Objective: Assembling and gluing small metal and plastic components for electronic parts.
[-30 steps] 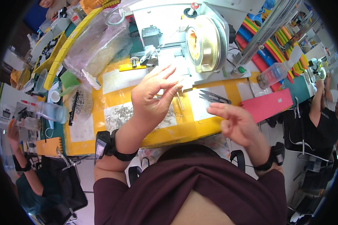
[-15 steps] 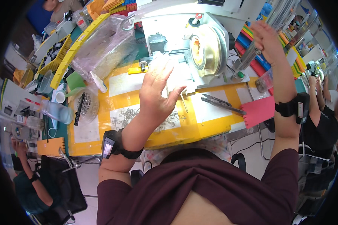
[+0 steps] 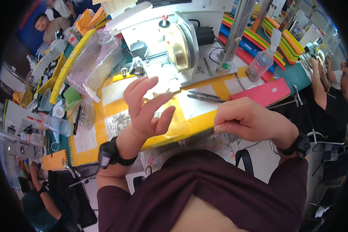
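Observation:
My left hand [image 3: 145, 110] hovers over the yellow-taped table, fingers spread and thumb apart, with nothing plainly held. Just beyond it stands a machine with a gold-coloured wheel [image 3: 178, 48] under a bright lamp. My right hand [image 3: 247, 118] is closed above the table's front edge; whatever its curled fingers may hold is hidden. Close beyond this hand lie dark metal tweezers [image 3: 205, 96] and a pink-red sheet [image 3: 261, 92]. A heap of small wire pieces [image 3: 118, 123], partly covered by my left hand, lies on a white patch.
A clear squeeze bottle [image 3: 262, 62] stands at the right beside coloured strips [image 3: 241, 44]. A round clear dish [image 3: 87, 116], a black pen [image 3: 77, 120] and a bluish jar [image 3: 60, 125] are on the left. Plastic bags [image 3: 92, 63] lie behind them. Other people sit on both sides.
My right hand has come down and inward from the far right, and its fingers have closed. My left hand has drawn back from the machine toward me. The view has shifted right.

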`<state>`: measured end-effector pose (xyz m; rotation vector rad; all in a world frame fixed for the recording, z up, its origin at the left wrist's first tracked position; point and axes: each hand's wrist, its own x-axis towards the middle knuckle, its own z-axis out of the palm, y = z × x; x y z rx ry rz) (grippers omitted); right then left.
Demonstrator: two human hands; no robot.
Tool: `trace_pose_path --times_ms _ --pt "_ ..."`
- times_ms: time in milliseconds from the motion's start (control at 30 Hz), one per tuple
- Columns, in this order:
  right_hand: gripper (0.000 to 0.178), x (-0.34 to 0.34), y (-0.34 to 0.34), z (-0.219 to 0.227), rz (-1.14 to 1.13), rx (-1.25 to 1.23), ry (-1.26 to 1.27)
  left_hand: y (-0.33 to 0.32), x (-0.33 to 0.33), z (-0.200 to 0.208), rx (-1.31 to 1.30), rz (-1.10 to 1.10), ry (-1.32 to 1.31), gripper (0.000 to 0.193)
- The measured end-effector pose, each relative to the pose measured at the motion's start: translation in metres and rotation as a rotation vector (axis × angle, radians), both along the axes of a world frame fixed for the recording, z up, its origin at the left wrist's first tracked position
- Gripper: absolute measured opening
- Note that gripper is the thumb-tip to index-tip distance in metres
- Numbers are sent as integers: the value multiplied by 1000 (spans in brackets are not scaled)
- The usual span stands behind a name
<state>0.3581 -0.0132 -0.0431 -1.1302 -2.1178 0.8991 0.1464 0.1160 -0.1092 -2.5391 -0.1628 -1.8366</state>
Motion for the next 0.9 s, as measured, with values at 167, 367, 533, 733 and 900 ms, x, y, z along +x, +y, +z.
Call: trace_pose_path --times_ms 167,367,533,733,900 --pt "8 -7 -5 -1 -13 152 134 -16 6 22 -186 -170 130 32" --pt "11 -4 0 -13 -138 620 -55 -34 8 33 -424 -340 266 42" --pt "19 4 8 -16 -171 868 -202 -41 18 32 -598 -321 304 18" --pt "27 29 40 -31 -282 905 -154 -21 -7 10 -314 31 60 8" --pt "16 118 78 -62 -692 676 86 8 -31 -5 -69 243 -71 6"
